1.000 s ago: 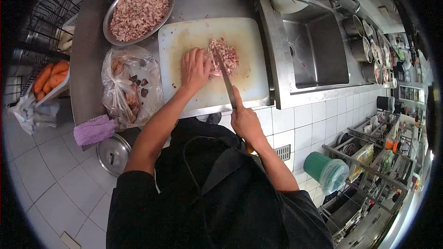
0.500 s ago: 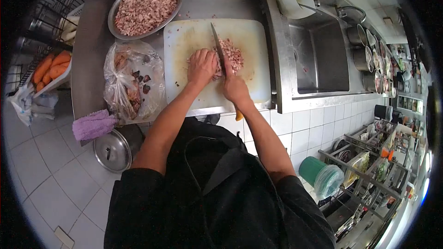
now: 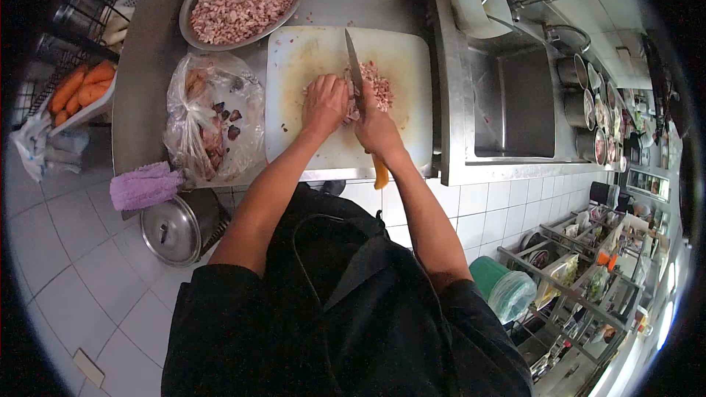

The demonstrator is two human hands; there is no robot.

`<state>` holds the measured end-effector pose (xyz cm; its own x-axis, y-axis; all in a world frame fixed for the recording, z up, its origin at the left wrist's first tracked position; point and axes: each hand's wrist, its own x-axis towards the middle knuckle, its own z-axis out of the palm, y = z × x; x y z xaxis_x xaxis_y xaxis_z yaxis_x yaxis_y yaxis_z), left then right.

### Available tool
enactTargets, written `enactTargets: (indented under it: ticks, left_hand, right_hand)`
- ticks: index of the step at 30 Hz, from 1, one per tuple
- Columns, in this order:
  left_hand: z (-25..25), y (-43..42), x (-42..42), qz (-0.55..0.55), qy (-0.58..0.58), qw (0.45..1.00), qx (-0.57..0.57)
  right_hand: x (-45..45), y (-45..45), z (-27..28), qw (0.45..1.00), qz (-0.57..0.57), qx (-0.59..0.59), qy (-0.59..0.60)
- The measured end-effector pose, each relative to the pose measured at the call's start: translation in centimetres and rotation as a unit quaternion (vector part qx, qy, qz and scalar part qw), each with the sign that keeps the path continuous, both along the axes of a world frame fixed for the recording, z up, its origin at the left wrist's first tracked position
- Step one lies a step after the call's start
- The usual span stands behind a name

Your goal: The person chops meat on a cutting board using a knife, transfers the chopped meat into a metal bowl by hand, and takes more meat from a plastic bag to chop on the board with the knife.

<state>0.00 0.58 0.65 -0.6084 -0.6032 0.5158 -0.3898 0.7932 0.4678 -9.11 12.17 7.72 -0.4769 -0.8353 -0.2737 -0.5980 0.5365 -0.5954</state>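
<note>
The left hand [image 3: 326,104] is half curled, fingers bent and close together, pressing down on pieces of chopped meat [image 3: 379,88] on the cutting board [image 3: 301,48]. The right hand [image 3: 378,131] is closed around the knife [image 3: 354,59], with a finger laid along the blade and the yellow handle (its end pokes out below the palm) pointing towards the person. The blade stands just beside the left fingertips, its tip pointing away over the board. Most of the meat in view lies right of the blade; how much the left hand covers, I cannot tell.
</note>
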Motion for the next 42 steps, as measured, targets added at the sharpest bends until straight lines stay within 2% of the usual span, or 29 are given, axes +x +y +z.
enactTargets:
  ticks: [3,6,9,11,15,17,20,23,25,31,35,36,39,40,42]
  left_hand:
    - [-0.3,0.1,0.0,0.013,0.022,1.000,0.002]
    - [-0.2,-0.1,0.2,0.009,0.003,1.000,0.004]
    - [-0.3,0.0,0.0,0.015,-0.008,1.000,0.003]
    - [-0.7,0.0,-0.1,0.021,-0.025,0.999,-0.004]
    - [-0.7,-0.3,-0.2,0.007,-0.037,0.999,0.004]
    - [-1.0,-0.3,-0.2,0.004,-0.030,1.000,-0.003]
    - [-0.9,-0.1,-0.1,0.000,0.001,1.000,-0.009]
    - [-0.7,0.0,0.1,0.003,0.029,0.999,-0.013]
    - [-0.1,-0.1,0.3,0.008,0.020,1.000,-0.013]
    - [-0.7,-1.1,0.7,-0.009,0.000,1.000,0.011]
    - [-0.6,-1.0,0.7,-0.010,0.005,1.000,0.020]
    - [-0.6,-1.0,0.8,-0.010,0.005,1.000,0.021]
    - [-0.4,-1.2,0.6,-0.016,0.011,1.000,0.019]
    - [-0.4,-1.2,0.5,-0.015,0.017,1.000,0.018]
    - [-0.2,-1.2,0.8,-0.017,0.020,1.000,0.016]
  right_hand:
    - [1.3,0.7,6.8,0.990,-0.025,0.078,-0.114]
    - [2.5,2.6,6.7,0.987,-0.008,0.134,-0.093]
    - [4.2,3.8,5.6,0.993,0.000,0.117,-0.035]
    - [4.5,4.2,2.5,0.996,0.006,0.093,0.009]
    - [2.4,0.7,-2.2,0.998,0.002,0.032,0.051]
    - [1.3,-1.0,-2.6,0.999,0.004,0.015,0.048]
    - [-0.2,-1.5,-0.8,0.999,0.011,0.033,0.000]
    - [-0.2,0.0,3.5,0.995,0.013,0.070,-0.069]
    - [0.5,0.8,5.9,0.994,0.013,0.074,-0.079]
    - [3.1,3.4,8.3,0.985,0.016,0.162,-0.065]
    - [4.1,5.3,7.6,0.982,0.032,0.179,-0.047]
    - [4.5,5.8,6.1,0.987,0.039,0.153,0.006]
    - [5.3,4.6,2.4,0.988,0.032,0.134,0.064]
    - [4.8,4.1,-0.5,0.993,0.026,0.089,0.073]
    - [3.9,2.2,-1.7,0.997,0.010,0.041,0.065]
